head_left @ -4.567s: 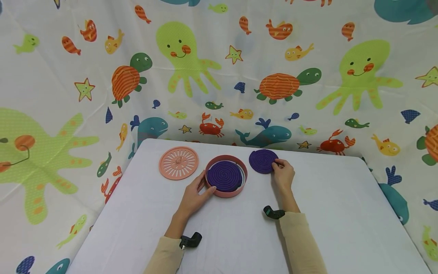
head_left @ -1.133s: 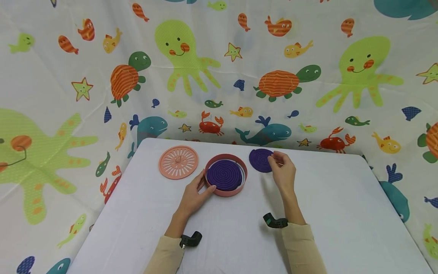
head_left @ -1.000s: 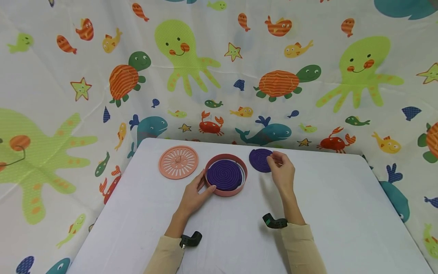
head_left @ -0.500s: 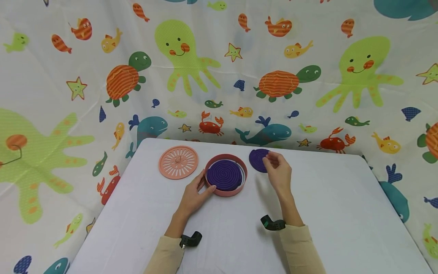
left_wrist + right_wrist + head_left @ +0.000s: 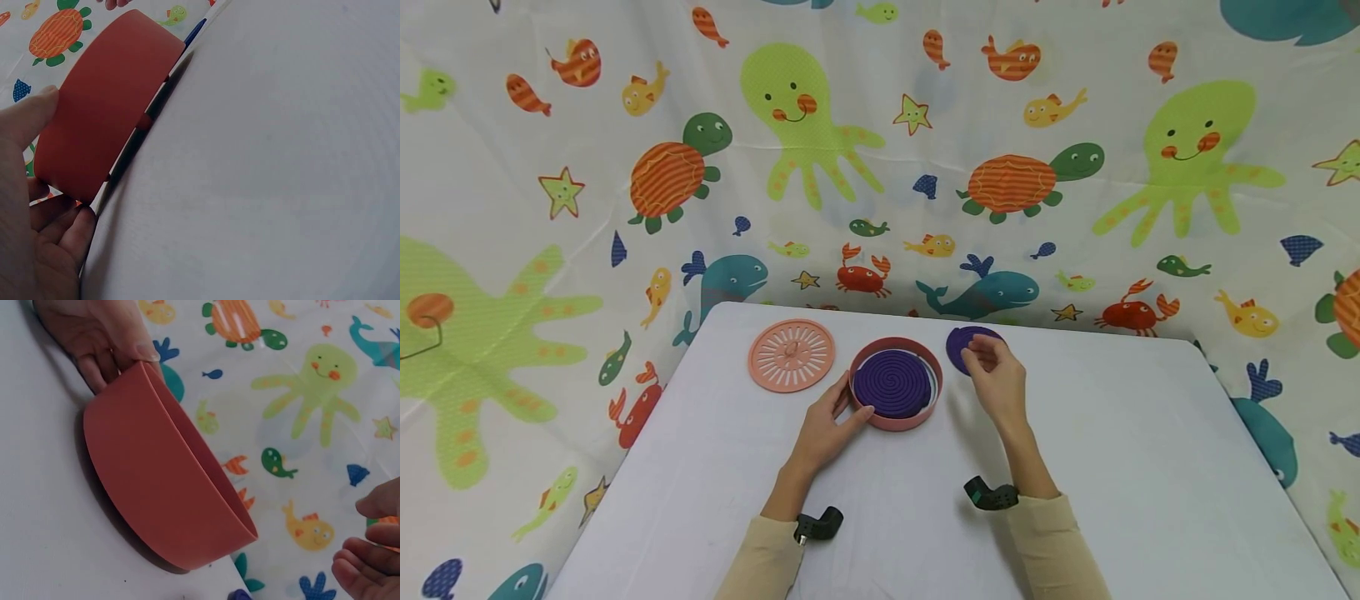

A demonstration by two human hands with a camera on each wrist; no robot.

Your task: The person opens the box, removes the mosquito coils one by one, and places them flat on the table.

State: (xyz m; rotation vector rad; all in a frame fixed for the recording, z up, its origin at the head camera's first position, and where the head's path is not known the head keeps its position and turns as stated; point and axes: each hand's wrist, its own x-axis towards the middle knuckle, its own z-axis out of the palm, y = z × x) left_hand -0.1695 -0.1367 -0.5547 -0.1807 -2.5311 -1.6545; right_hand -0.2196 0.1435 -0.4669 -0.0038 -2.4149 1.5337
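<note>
In the head view, a round pink mosquito coil box point(image 5: 897, 423) stands on the table with a dark purple mosquito coil point(image 5: 892, 383) inside. My left hand point(image 5: 823, 427) grips its left side, thumb on the near rim and fingers round the wall. The left wrist view shows the box's side wall point(image 5: 106, 106) between thumb and fingers. A second purple coil point(image 5: 957, 350) lies right of the box, partly hidden behind my right hand point(image 5: 998, 379). That hand hovers with loosely bent fingers; in the right wrist view nothing shows between its fingers point(image 5: 369, 565).
A pink slotted lid point(image 5: 767, 367) with a small knob lies left of the box. The table point(image 5: 1150, 467) has a white cover. Behind it hangs a curtain point(image 5: 865, 108) printed with sea animals.
My right hand was at the second coil's right edge; it has come off it and drifted left, now covering more of it. My left hand and the box stay put.
</note>
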